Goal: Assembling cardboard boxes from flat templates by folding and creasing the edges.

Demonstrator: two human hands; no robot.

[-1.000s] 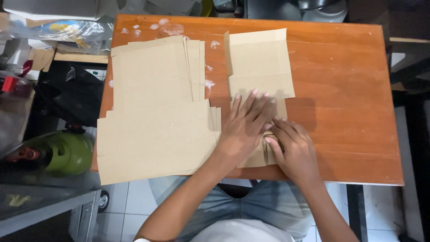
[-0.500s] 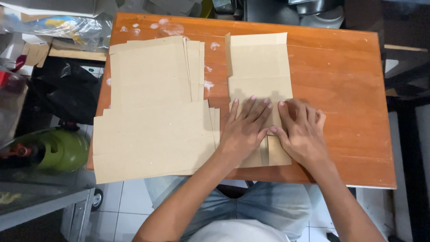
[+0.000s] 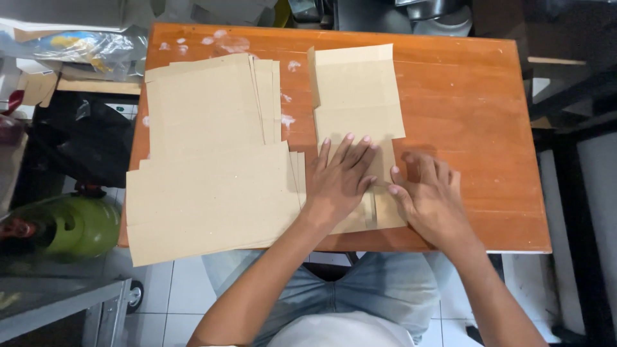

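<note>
Orange-brown wood makes up the tabletop point(image 3: 463, 109), which is marked with pale smears near its far edge. Most of its left half is covered by a large stack of brown paper sheets point(image 3: 212, 160), laid in overlapping layers and hanging slightly over the near and left edges. Just right of that stack, a folded brown paper piece point(image 3: 357, 96) is laid lengthwise, running from the far edge toward the near one; its far part is seen as a wider flap, its near part as a narrower strip.

On the near part of this piece the left hand point(image 3: 340, 183) is pressed flat, palm down, fingers spread and pointing away from the body. The right hand point(image 3: 430, 196) is laid flat beside it, its fingertips touching the right edge of the narrow strip and its palm resting on bare wood. Nothing is clamped in either grip; both are open and flattened.

Off the tabletop, on the left, a green gas cylinder point(image 3: 80, 225) is seen on the floor, and a clear plastic bag point(image 3: 83, 48) lies at the upper left.
</note>
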